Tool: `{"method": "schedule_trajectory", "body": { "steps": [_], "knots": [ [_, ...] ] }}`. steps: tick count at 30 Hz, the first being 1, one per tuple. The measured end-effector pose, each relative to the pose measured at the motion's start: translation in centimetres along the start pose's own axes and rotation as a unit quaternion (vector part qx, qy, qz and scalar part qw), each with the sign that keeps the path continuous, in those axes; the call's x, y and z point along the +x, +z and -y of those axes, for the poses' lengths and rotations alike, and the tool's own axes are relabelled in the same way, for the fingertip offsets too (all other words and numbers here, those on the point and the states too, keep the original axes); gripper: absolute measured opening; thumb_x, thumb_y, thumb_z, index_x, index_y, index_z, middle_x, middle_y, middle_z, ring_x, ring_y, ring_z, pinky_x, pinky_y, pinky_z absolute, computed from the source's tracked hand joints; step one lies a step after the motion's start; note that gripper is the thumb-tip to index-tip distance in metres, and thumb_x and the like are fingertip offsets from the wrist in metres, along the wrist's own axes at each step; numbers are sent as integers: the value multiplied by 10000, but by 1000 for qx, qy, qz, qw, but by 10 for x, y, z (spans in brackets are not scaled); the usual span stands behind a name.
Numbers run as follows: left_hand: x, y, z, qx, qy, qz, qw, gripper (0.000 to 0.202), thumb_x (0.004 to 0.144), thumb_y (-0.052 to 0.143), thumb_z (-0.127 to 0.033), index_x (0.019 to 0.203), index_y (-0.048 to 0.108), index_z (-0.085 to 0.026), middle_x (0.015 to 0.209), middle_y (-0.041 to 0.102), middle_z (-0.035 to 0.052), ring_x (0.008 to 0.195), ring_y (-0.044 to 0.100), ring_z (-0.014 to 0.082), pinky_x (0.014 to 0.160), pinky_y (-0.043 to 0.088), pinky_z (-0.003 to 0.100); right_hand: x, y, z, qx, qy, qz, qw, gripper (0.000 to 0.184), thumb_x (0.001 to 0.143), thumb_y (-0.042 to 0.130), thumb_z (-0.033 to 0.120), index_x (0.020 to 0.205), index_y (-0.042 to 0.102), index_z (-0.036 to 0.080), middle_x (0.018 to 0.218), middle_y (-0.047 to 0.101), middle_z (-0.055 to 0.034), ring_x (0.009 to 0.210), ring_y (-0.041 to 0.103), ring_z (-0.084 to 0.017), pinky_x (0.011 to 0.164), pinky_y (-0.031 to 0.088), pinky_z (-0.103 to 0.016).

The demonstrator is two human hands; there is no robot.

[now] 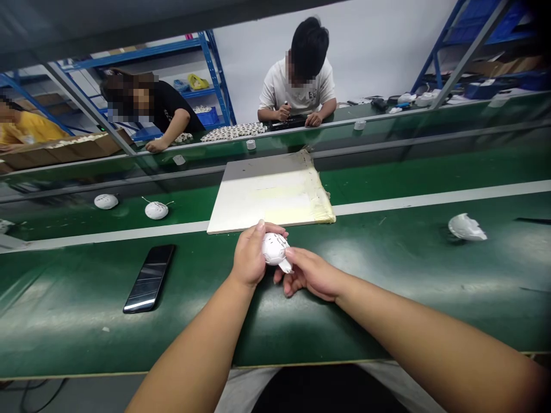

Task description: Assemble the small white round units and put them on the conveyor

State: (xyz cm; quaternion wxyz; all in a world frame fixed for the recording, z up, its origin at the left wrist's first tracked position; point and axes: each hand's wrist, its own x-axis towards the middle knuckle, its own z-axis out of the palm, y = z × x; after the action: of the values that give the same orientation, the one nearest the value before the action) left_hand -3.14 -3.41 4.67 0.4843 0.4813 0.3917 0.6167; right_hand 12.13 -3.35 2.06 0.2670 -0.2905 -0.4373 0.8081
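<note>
A small round white plastic part (274,249) is held between both my hands above the green bench (344,321). My left hand (249,257) wraps its left side, fingers curled over the top. My right hand (307,275) pinches its right lower edge with thumb and fingers. Just beyond lies a flat pale board (271,192) with a yellowish edge.
A black phone (149,278) lies at the left. Two white round parts (105,201) (156,210) sit on the belt at far left, another white piece (467,227) at the right. Three other people work across the line, with trays of small parts (235,132) before them.
</note>
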Motion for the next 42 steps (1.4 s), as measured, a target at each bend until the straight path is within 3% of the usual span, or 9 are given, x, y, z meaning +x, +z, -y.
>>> {"method": "schedule_trajectory", "body": {
  "steps": [4, 8, 11, 17, 24, 27, 30, 34, 42],
  "knots": [
    [-2, 1, -3, -43, 9, 9, 999, 406, 951, 511, -449, 783, 719, -144, 816, 701, 79, 769, 674, 204, 743, 540, 332, 2, -12, 10, -132, -116, -51, 983, 420, 897, 589, 573, 1034, 561, 177, 739, 622, -1, 592, 578, -115, 557, 499, -235],
    [0, -2, -6, -41, 50, -16, 998, 407, 946, 496, -448, 755, 704, -155, 815, 687, 80, 794, 674, 218, 744, 544, 348, 1, -11, 16, -156, -135, -39, 978, 331, 878, 642, 478, 991, 575, 174, 691, 593, 17, 583, 544, -117, 574, 472, -250],
    [2, -7, -5, -6, 87, -18, 996, 386, 954, 487, -420, 776, 708, -158, 826, 689, 82, 820, 669, 221, 740, 533, 339, -2, -7, 16, -210, -130, -37, 968, 308, 901, 595, 471, 848, 588, 168, 669, 575, 9, 603, 535, -122, 598, 444, -253],
    [0, -9, -3, 107, 151, 18, 983, 374, 971, 485, -375, 828, 741, -142, 860, 700, 103, 837, 663, 225, 773, 507, 345, -6, -4, 18, -367, -100, 32, 924, 351, 940, 525, 481, 818, 600, 160, 752, 594, -14, 689, 533, -143, 634, 414, -260],
    [-2, -6, -1, 85, 103, 25, 991, 383, 979, 470, -408, 834, 708, -145, 863, 686, 91, 809, 654, 211, 729, 508, 321, -8, -11, 17, -351, -28, 80, 933, 416, 932, 518, 566, 885, 602, 161, 758, 633, -30, 645, 580, -151, 598, 450, -267],
    [-2, -5, 0, 56, 106, 50, 991, 399, 990, 446, -426, 852, 703, -153, 876, 667, 87, 813, 652, 214, 738, 510, 335, -2, -17, 16, -278, -113, -43, 953, 497, 939, 437, 645, 1035, 592, 182, 911, 657, -58, 714, 615, -162, 634, 489, -287],
    [-8, 5, 1, 87, 106, 81, 987, 458, 1009, 401, -451, 874, 723, -155, 876, 670, 92, 839, 648, 216, 787, 506, 349, 7, -9, 11, -102, -214, -173, 956, 538, 928, 411, 678, 1170, 553, 219, 1091, 653, -73, 916, 637, -193, 780, 530, -334],
    [-18, 27, 2, 112, 139, 76, 981, 545, 1029, 337, -474, 827, 731, -155, 917, 691, 106, 940, 644, 226, 895, 484, 374, 11, 12, 3, 12, -245, -206, 947, 539, 937, 403, 664, 1112, 598, 194, 1066, 682, -74, 1052, 629, -220, 974, 489, -379],
    [-24, 35, 8, 130, 154, 60, 977, 526, 1039, 321, -450, 786, 687, -170, 848, 658, 80, 885, 640, 208, 850, 497, 375, 4, 18, -3, -64, -236, -254, 936, 599, 957, 325, 683, 1223, 546, 194, 1010, 689, -79, 1000, 649, -234, 973, 478, -409]
  ]
}}
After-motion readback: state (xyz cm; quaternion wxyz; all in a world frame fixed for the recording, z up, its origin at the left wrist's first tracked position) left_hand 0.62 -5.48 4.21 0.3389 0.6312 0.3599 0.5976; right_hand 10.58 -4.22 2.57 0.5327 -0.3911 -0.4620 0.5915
